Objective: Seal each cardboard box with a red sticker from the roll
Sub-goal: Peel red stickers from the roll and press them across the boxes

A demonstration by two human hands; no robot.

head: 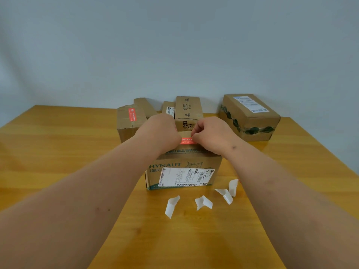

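Note:
A cardboard box [184, 162] printed HYNAUT, with a white shipping label, stands in the middle of the wooden table [58, 152]. A red sticker [186, 141] lies across its top. My left hand [161, 133] sits at the sticker's left end with fingers curled under, and that end disappears beneath it. My right hand [209, 136] is at the right end, its thumb and curled fingers pinched together over the sticker. The sticker roll is not in view.
Behind stand more boxes: a left box [128, 129] bearing a red sticker [132, 115], a tall BAHA box [188, 108], two smaller ones, and a box with green tape [250, 117] at the right. Several white backing scraps [172, 206] lie in front.

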